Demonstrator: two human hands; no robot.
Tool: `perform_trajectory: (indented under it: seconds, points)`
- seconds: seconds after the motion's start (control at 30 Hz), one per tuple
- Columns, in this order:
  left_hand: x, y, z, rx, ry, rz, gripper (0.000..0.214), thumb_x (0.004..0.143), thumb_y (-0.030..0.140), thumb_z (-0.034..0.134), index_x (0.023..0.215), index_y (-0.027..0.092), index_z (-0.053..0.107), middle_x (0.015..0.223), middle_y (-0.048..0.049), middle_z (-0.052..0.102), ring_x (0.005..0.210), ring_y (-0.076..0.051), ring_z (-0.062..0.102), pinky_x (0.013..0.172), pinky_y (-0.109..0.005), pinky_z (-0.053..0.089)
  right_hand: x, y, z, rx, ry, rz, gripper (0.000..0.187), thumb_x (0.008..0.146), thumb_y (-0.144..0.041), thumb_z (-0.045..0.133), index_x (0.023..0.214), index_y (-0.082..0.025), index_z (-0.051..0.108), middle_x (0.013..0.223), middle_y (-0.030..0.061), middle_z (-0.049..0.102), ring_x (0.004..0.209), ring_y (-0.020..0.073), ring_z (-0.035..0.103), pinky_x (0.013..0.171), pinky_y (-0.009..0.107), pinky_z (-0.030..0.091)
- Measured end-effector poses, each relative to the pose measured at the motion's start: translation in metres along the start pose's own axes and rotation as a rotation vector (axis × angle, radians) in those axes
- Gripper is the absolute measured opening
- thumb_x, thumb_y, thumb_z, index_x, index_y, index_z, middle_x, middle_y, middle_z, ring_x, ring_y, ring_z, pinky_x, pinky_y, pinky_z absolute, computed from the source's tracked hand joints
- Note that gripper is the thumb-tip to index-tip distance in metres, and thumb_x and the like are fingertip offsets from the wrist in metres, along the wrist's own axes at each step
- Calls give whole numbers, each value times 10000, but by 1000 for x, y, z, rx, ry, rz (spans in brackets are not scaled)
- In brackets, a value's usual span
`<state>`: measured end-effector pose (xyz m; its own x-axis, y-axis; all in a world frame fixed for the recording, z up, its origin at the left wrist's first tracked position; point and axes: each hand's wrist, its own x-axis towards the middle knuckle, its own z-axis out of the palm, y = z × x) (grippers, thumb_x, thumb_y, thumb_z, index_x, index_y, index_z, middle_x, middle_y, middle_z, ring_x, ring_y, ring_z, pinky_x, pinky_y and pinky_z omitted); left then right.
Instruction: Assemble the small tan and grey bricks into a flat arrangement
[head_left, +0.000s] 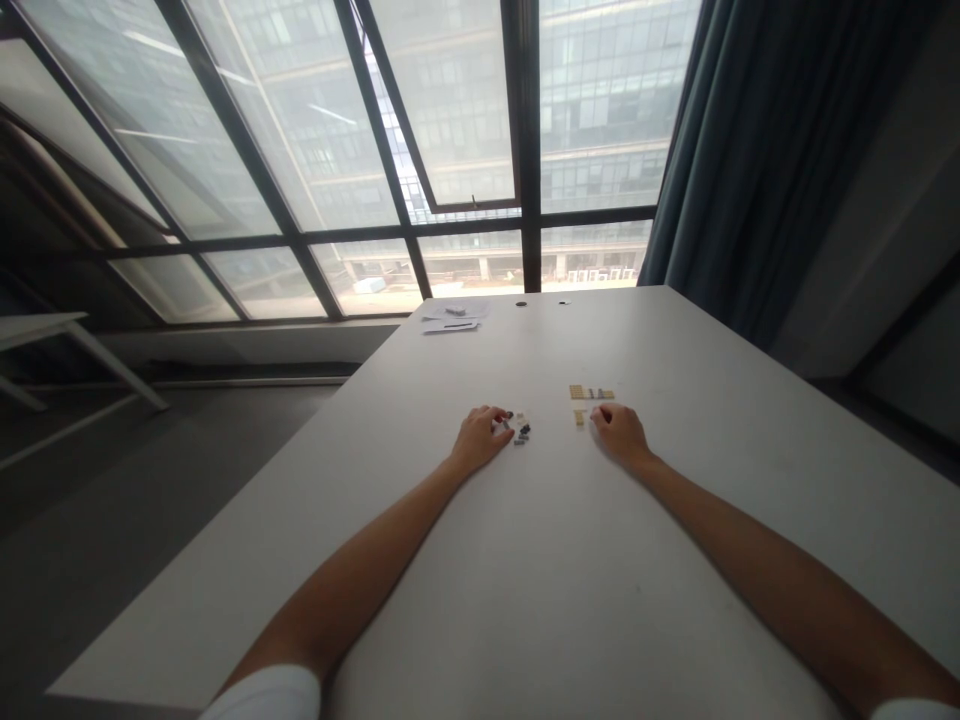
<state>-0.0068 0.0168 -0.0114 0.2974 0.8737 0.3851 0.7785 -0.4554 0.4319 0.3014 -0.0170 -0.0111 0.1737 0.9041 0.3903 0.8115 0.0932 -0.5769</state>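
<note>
Both my arms reach out over a white table (540, 560). My left hand (480, 436) rests on the tabletop with its fingers curled, the fingertips touching a small cluster of dark grey and pale building bricks (520, 428). My right hand (619, 432) also rests with curled fingers, just to the right of a single tan brick (579, 418) and below a row of tan and grey bricks (591, 393). Whether either hand pinches a brick is too small to make out.
Some papers (452, 318) lie at the table's far edge, with two small dark spots (521, 303) near them. Large windows stand behind, a dark curtain (757, 160) at the right. Another table (45, 335) stands at the left over grey floor.
</note>
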Motion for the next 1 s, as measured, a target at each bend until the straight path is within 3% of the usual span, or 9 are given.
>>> perform_trajectory:
  seconds: [0.37, 1.0]
  points:
    - [-1, 10, -5, 47, 5, -80, 402, 740, 404, 772, 1052, 159, 706, 968, -73, 689, 971, -247, 595, 893, -353, 480, -1, -1, 1, 17, 22, -6, 372, 906, -351, 474, 595, -180, 586, 629, 47, 599, 606, 165, 484, 578, 283, 258]
    - [-2, 7, -4, 65, 4, -40, 290, 754, 403, 736, 941, 183, 720, 862, -54, 642, 871, -227, 576, 853, -352, 468, -1, 1, 3, 43, 32, -24, 365, 901, -349, 483, 578, -190, 543, 612, 34, 583, 602, 164, 487, 580, 281, 258]
